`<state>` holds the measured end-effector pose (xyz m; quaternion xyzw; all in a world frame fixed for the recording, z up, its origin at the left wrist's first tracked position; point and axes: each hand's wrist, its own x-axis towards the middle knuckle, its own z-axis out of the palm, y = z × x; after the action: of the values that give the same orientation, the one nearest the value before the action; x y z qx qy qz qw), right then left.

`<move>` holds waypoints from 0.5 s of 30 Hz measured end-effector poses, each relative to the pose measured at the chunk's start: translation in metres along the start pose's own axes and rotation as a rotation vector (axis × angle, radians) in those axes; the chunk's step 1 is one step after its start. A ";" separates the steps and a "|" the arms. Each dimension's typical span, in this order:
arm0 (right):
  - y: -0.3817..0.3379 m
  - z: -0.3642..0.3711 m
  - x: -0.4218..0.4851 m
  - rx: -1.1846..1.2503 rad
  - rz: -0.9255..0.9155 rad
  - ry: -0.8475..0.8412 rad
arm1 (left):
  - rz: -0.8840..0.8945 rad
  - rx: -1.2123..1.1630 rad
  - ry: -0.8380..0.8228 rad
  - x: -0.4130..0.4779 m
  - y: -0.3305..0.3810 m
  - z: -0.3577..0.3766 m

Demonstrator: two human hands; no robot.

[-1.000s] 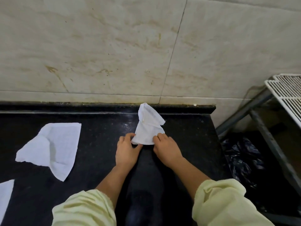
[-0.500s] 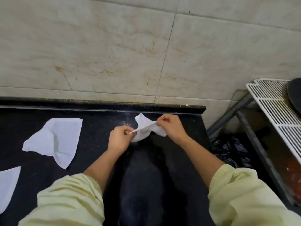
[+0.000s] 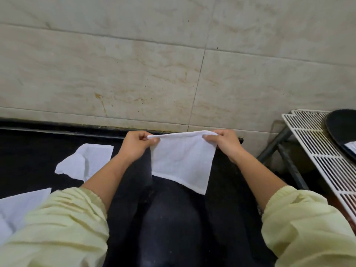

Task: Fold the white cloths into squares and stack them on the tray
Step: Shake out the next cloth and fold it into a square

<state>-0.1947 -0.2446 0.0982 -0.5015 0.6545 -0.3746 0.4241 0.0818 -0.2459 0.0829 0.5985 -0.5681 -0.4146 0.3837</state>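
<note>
You hold the white cloth [image 3: 183,160] hanging spread above the black counter [image 3: 38,151], top edge stretched level: left hand [image 3: 134,145] pinching one upper corner, right hand [image 3: 225,143] pinching the other; the dark tray [image 3: 341,130] sits well off to your right, nearer that hand

Three white textured fabric cloths show plainly: a held cloth [image 3: 183,160], a crumpled cloth [image 3: 86,160], a lower-left cloth [image 3: 19,207]; two bare hands, left hand [image 3: 134,146] and right hand [image 3: 227,144]; one dark round tray [image 3: 341,128], bearing one white corner [image 3: 351,146], perhaps a fourth cloth; one white wire rack [image 3: 316,151]; one black stone counter [image 3: 38,157].
</note>
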 end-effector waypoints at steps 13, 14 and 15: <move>0.015 -0.012 -0.013 0.129 0.091 -0.174 | -0.202 -0.263 -0.202 -0.017 -0.003 -0.035; 0.020 -0.013 -0.017 0.116 0.108 -0.202 | -0.236 -0.272 -0.257 -0.023 -0.008 -0.037; 0.025 -0.014 -0.022 0.100 0.132 -0.241 | -0.268 -0.275 -0.308 -0.028 -0.013 -0.037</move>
<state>-0.2130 -0.2169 0.0839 -0.4768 0.6111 -0.3151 0.5477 0.1207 -0.2173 0.0862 0.5403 -0.4735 -0.6218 0.3119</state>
